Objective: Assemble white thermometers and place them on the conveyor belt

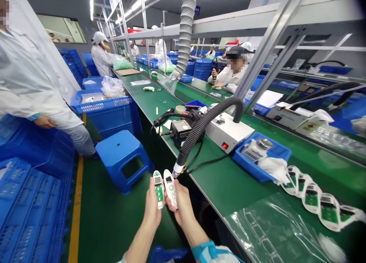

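Note:
Side by side in front of me, just off the bench's near edge, are two slim handheld pieces. My left hand (pixel 152 204) grips a white housing with a green circuit board (pixel 158 188) and a small dark screen facing up. In my right hand (pixel 180 200) is a white plastic remote-like cover (pixel 170 188) with a screen window and round button shapes. The two pieces lie close together, their tops tilted away from me. Close behind them hangs the white nozzle (pixel 178 169) of a black corrugated hose (pixel 200 129).
A row of white housings with green boards (pixel 311 198) lies right on the green bench (pixel 223 186), near a clear plastic sheet (pixel 274 228). A blue tray (pixel 263 156), a white box (pixel 228 131) and a black soldering station (pixel 181 131) stand behind. A blue stool (pixel 121 148) and a standing person (pixel 34 76) are left.

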Motion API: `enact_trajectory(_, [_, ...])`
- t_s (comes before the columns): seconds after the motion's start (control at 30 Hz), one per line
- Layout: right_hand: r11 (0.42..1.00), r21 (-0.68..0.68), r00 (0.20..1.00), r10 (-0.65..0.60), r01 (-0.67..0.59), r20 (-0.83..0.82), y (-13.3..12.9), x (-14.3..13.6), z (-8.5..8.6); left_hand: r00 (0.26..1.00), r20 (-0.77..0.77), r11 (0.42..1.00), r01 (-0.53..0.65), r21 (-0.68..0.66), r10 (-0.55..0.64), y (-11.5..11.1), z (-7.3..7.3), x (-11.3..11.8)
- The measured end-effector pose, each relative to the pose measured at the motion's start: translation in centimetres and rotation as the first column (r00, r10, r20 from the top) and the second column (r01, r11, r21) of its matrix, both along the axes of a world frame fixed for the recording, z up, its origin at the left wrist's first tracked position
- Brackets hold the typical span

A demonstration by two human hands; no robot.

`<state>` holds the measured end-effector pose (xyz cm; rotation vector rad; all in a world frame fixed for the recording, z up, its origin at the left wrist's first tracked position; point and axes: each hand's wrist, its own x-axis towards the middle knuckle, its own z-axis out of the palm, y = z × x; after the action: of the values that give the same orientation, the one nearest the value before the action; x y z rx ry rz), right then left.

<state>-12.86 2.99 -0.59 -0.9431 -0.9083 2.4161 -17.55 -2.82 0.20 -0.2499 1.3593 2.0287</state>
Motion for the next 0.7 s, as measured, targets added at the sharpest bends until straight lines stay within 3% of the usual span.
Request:
enact_trajectory(0.13, [1.0, -0.003, 1.0, 0.002, -0.002, -0.029, -0.5, -0.7, 0.5, 1.0, -0.017, 1.0, -0.013, -0.009, 0.013, -0.5, 0.2, -0.7])
enact_trajectory(0.27, [0.999, -0.016, 0.999, -0.031, 0.03, -0.019, 0.0, 1.2, 0.6, 0.996, -0.011, 0.996, 0.09, 0.001, -0.09, 0.0, 0.0, 0.4])
enact_trajectory(0.37, [0.997, -0.027, 0.997, -0.07, 0.069, -0.015, 0.3, 3.5, 0.6, 0.987, 0.001, 0.987, 0.162, 0.01, -0.162, 0.5, -0.5, 1.1])
enact_trajectory(0.47, [0.994, -0.061, 0.995, -0.088, 0.086, -0.042, -0.2, 6.5, 1.1, 0.987, 0.013, 0.987, 0.163, 0.002, -0.163, 0.3, -0.7, 1.5])
enact_trajectory(0.7, [0.954, -0.291, 0.981, -0.118, 0.068, -0.156, -2.4, 13.8, 2.0, 0.944, 0.124, 0.952, 0.304, 0.034, -0.306, -1.8, 0.6, 5.4])
